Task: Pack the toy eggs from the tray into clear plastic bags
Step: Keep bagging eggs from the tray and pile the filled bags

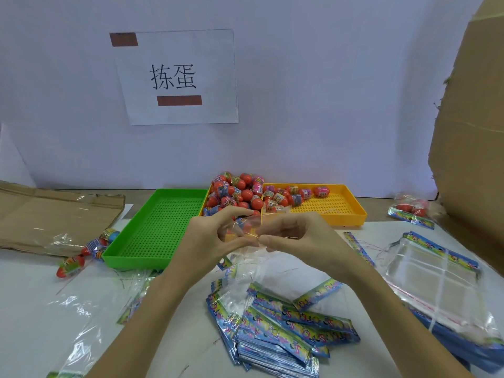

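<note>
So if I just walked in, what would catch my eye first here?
Probably the heap of red toy eggs piled in the yellow tray at the back of the table, beside an empty green tray. In front of them, the left hand and right hand pinch a clear plastic bag between them. On the wall above hangs a white paper sign with two large characters.

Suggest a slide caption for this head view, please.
Both hands pinch a clear bag before the yellow tray of toy eggs.
</note>
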Demonstrator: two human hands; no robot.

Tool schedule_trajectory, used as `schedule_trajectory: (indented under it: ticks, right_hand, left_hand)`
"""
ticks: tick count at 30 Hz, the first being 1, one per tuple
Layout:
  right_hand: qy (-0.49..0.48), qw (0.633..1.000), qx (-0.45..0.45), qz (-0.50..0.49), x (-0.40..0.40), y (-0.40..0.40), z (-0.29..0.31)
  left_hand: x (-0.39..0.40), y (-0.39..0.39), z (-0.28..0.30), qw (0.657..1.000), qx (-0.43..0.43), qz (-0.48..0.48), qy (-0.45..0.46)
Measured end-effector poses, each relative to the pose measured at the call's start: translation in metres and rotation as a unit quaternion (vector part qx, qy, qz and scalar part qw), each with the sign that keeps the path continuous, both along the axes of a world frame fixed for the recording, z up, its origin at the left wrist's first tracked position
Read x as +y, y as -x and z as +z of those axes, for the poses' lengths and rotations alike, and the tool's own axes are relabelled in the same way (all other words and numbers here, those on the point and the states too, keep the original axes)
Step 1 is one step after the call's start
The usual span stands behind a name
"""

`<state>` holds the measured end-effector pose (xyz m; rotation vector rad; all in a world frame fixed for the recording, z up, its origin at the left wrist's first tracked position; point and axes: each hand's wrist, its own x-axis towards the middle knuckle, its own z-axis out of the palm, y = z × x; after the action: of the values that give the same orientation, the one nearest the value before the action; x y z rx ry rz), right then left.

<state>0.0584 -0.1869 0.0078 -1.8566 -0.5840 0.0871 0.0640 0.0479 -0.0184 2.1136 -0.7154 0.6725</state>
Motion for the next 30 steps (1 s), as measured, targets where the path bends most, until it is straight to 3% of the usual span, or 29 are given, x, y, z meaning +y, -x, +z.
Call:
schedule_trajectory:
  ticks: [7, 11, 13, 18, 23, 25, 27, 30]
  right_hand:
    - [-0.012, 0.998, 0.052, 0.026, -0.006, 0.002, 0.008]
    - [0.011, 1.0, 0.026, 0.013, -0.003, 0.002, 0.006]
    - [0.023, 1.0, -0.004, 0.007, 0.004, 0.005, 0.003]
    - [0.031, 0.996, -0.086, -0.014, 0.015, 0.006, -0.002]
    - [-0.165, 0.979, -0.088, -0.079, 0.003, -0.006, -0.002]
    - [-0.121, 0.972, -0.109, -0.167, -0.002, -0.018, -0.009]
    - [0.002, 0.965, -0.126, -0.231, -0.001, -0.031, -0.019]
    - [0.17, 0.951, -0.112, -0.232, 0.007, -0.051, -0.036]
  left_hand:
    - [-0.002, 0.004, 0.006, 0.999, 0.017, -0.034, -0.027]
    - [-0.002, 0.007, 0.01, 0.976, -0.12, 0.04, -0.177]
    - [-0.005, 0.008, 0.011, 0.966, -0.144, 0.052, -0.208]
    - [-0.013, 0.006, 0.006, 0.994, 0.022, -0.024, -0.1]
    - [0.0, -0.001, 0.004, 0.997, 0.074, 0.013, -0.001]
    - [0.003, -0.003, 0.003, 0.995, 0.085, 0.039, 0.041]
    - [0.004, -0.005, 0.001, 0.989, 0.108, 0.059, 0.082]
    - [0.004, -0.007, -0.001, 0.979, 0.136, 0.063, 0.134]
